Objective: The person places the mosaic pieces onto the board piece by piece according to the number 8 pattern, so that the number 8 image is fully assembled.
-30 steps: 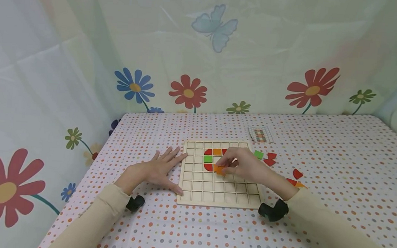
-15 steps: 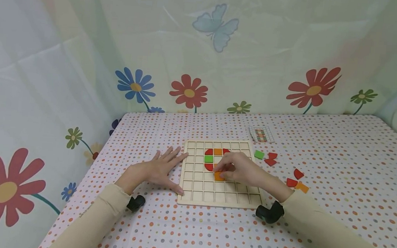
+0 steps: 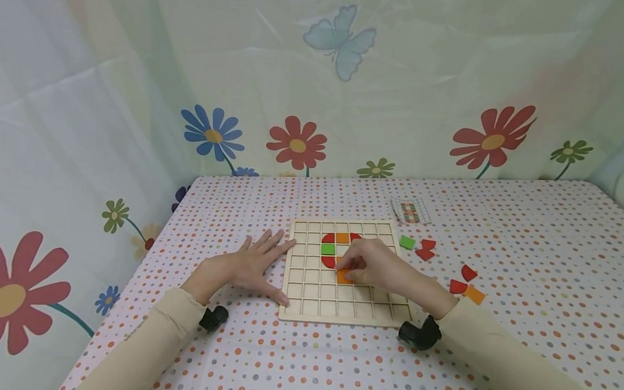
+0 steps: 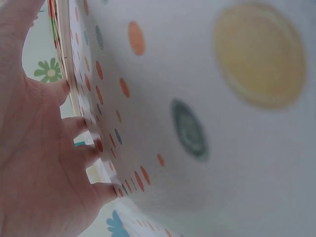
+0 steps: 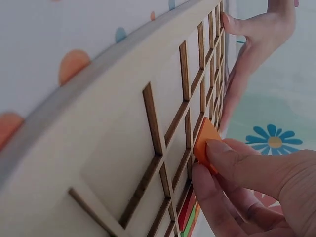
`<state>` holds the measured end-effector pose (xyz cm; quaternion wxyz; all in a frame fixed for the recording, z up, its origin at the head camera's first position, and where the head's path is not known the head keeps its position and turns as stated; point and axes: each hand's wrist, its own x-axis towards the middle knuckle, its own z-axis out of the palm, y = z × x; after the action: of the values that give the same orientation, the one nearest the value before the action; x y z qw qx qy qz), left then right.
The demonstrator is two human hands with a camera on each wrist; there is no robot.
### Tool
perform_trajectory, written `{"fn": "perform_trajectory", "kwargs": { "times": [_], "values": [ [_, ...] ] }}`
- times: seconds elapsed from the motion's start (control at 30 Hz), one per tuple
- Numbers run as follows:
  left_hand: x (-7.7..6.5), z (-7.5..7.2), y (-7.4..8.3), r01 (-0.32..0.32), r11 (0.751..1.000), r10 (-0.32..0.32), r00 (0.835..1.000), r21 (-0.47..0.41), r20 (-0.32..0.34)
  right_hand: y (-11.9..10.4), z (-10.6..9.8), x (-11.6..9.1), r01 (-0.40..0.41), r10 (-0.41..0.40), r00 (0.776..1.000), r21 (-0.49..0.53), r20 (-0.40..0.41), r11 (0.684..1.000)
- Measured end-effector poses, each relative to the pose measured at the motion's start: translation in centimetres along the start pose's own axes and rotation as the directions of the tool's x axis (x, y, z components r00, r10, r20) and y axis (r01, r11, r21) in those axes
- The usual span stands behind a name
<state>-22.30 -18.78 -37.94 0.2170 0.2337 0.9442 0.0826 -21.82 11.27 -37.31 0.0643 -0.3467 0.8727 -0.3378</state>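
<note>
A wooden grid board (image 3: pixel 327 310) lies flat on the table. My left hand (image 3: pixel 249 268) is spread along its left side, with fingertips and thumb at that edge; the left wrist view shows the palm (image 4: pixel 42 163). Over the board, my right hand (image 3: pixel 380 266) pinches an orange square tile (image 5: pixel 202 140) between thumb and fingers, tilted against the grid in the right wrist view. Set in cells just beyond are a green square tile (image 3: pixel 328 249), red rounded tiles (image 3: pixel 328 261) and another orange tile (image 3: pixel 343 237). The right hand hides part of this group.
Right of the board lie a loose green tile (image 3: pixel 407 243), several red quarter-round tiles (image 3: pixel 468 273) and an orange piece (image 3: pixel 474 294). A small pattern card (image 3: pixel 411 211) lies behind them. The dotted tablecloth (image 3: pixel 278 368) meets a flower-printed curtain (image 3: pixel 429 76) at the back.
My right hand has come slightly nearer with the orange tile, down to the cell row in front of the set tiles, then almost stopped. The left hand stays in place.
</note>
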Motion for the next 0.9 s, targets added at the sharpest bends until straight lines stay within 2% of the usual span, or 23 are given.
{"fn": "perform_trajectory", "kwargs": {
  "times": [0.47, 0.67, 0.9],
  "values": [
    [0.0, 0.0, 0.0, 0.000, 1.000, 0.000, 1.000, -0.002, -0.002, -0.8, 0.6, -0.1, -0.063, 0.061, 0.998, -0.086, -0.017, 0.994],
    [0.1, 0.1, -0.2, -0.005, 1.000, 0.005, 1.000, -0.001, -0.006, -0.5, 0.7, -0.3, -0.077, 0.075, 0.997, -0.085, -0.024, 0.993],
    [0.1, 0.1, -0.2, -0.005, 1.000, 0.005, 1.000, -0.005, -0.008, 0.0, 0.2, -1.3, 0.010, -0.012, 1.000, -0.062, -0.027, 0.998]
  ]
}}
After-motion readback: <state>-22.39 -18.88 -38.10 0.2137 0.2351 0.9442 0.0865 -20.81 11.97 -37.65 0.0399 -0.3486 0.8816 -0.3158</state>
